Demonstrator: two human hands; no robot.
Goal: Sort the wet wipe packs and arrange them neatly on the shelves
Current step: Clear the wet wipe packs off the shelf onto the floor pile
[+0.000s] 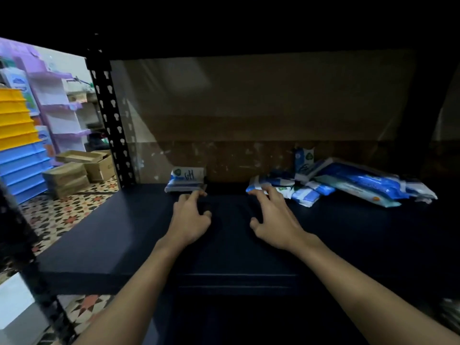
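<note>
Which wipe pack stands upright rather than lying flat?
The small blue-and-white pack against the back wall, behind the jumbled right-hand heap; the others lie flat.

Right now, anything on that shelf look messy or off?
Yes. The blue-and-white wet wipe packs on the right of the dark shelf lie in a loose heap, tilted and overlapping. The small stack of packs on the left sits squared up.

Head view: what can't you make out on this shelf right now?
- Pack count in the loose pile: packs overlap, dim light.
- Print on the stacked packs: too small, dark.
- Whether the left hand or right hand fingertips touch a pack: blurred.
- Shelf right end: lost in shadow.
</note>
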